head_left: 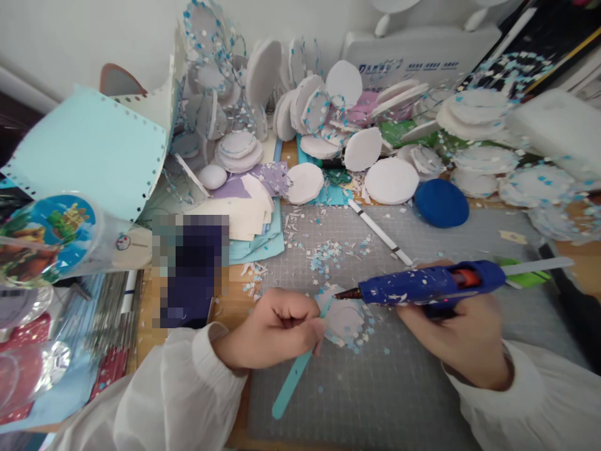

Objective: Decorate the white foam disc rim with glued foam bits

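Note:
My left hand (284,329) is closed around a flat teal stick (293,386) with a rounded end, which slants down towards me. My right hand (462,332) grips a blue glue gun (413,287), its dark nozzle pointing left at the upper end of the stick. A pale glue stick (539,265) juts from the back of the gun. Below the nozzle, a white foam disc (345,321) ringed with small blue and white confetti pieces lies on the grey cutting mat (300,432). Whether the nozzle touches the stick I cannot tell.
A white pen (381,233) and loose confetti (328,258) lie on the mat. Behind stand many white foam discs (392,180), a blue round lid (441,203) and a white router (417,56). Papers (256,247) and a plastic cup (89,232) are at left.

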{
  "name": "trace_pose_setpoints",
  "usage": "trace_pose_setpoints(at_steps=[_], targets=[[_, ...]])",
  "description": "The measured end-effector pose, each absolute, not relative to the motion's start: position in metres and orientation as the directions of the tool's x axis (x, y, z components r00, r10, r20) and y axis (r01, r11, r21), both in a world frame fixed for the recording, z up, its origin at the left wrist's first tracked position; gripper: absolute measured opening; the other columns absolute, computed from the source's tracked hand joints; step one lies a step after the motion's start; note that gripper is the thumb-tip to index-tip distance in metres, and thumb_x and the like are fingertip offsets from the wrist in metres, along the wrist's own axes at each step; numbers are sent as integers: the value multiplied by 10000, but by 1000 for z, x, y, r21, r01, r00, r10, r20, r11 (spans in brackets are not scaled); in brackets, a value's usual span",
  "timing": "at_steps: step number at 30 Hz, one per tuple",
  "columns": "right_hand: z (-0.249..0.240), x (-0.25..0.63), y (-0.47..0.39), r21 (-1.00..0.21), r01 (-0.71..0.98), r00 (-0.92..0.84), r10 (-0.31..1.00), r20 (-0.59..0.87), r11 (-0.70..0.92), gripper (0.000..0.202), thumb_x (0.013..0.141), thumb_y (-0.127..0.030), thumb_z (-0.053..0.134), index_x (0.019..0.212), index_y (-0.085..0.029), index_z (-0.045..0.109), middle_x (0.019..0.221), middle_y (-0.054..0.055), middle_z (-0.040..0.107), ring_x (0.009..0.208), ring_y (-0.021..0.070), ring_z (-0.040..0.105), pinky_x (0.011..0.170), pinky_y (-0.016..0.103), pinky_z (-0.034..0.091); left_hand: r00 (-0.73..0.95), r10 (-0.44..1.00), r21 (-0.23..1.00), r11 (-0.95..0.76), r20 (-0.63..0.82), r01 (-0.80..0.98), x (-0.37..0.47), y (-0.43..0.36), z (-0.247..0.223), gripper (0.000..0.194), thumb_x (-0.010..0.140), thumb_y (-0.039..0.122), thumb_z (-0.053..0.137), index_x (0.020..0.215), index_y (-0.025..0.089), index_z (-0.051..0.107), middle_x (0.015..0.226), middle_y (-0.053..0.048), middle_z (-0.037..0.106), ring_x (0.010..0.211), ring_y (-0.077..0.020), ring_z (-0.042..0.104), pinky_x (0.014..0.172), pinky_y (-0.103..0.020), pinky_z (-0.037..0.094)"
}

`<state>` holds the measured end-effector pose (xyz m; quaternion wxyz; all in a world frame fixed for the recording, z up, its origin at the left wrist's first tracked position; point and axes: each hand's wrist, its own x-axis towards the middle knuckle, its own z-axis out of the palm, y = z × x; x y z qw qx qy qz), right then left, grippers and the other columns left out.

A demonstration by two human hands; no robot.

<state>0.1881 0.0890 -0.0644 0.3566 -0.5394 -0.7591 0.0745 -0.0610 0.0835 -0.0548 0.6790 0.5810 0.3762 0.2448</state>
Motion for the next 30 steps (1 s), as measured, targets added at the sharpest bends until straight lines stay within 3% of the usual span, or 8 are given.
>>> trace_pose_setpoints(at_steps=[4, 8, 11, 15, 17, 20, 24, 30], targets=[[-64, 188, 89, -443, 802, -168, 863, 477, 401, 86, 675, -243, 642, 645, -214, 567, 526, 12, 616, 490, 212, 621, 479, 295, 479, 597, 764, 969, 212, -243, 123, -61, 84, -54, 414, 857, 355, 495, 503, 142, 523, 474, 2, 485, 451, -69, 407, 445, -191, 315], [-65, 191, 91, -385, 846, -115, 830, 546, 370, 140, 676, -314, 659, 683, -200, 579, 690, 87, 683, 612, 256, 663, 569, 348, 515, 594, 769, 971, 208, -238, 120, -60, 85, -54, 435, 856, 387, 498, 501, 138, 531, 483, -11, 501, 455, -73, 417, 440, -193, 317], [-63, 197, 96, -355, 876, -62, 807, 587, 325, 218, 679, -297, 671, 538, -218, 524, 511, 45, 616, 480, 226, 606, 492, 323, 461, 581, 782, 974, 188, -226, 126, -59, 85, -52, 438, 848, 405, 517, 507, 131, 549, 482, -6, 492, 458, -72, 406, 439, -190, 313], [-56, 217, 98, -346, 934, 120, 826, 551, 95, 358, 687, -376, 694, 463, -229, 459, 396, 25, 494, 395, 219, 533, 443, 322, 377, 537, 819, 979, 157, -202, 129, -58, 86, -52, 435, 840, 406, 534, 511, 125, 577, 470, 14, 451, 454, -66, 366, 443, -197, 277], [-56, 232, 95, -332, 943, 195, 824, 533, -9, 274, 730, -408, 644, 581, -196, 555, 530, 89, 581, 539, 290, 617, 506, 355, 412, 507, 841, 981, 137, -189, 138, -58, 86, -54, 432, 837, 410, 536, 518, 124, 593, 455, 23, 422, 452, -68, 343, 451, -209, 256], [-63, 257, 85, -343, 936, 252, 836, 487, -82, 300, 788, -369, 585, 970, -133, 616, 874, 192, 661, 869, 364, 656, 653, 397, 467, 475, 863, 983, 115, -171, 145, -58, 85, -61, 430, 840, 416, 533, 537, 122, 611, 468, 18, 435, 467, -74, 351, 470, -222, 254], [-75, 277, 70, -383, 921, 227, 893, 389, -67, 364, 825, -302, 556, 1150, -141, 529, 1048, 211, 631, 1053, 360, 610, 807, 425, 480, 438, 884, 984, 113, -165, 141, -58, 83, -67, 425, 833, 435, 545, 558, 122, 629, 491, 4, 471, 505, -90, 391, 494, -228, 279], [-78, 285, 60, -316, 947, 92, 901, 425, 53, 209, 833, -282, 563, 1012, -176, 547, 923, 164, 639, 946, 340, 643, 790, 407, 498, 362, 919, 987, 127, -155, 101, -57, 77, -66, 404, 821, 418, 564, 549, 126, 627, 451, 34, 396, 464, -77, 331, 471, -221, 256]])
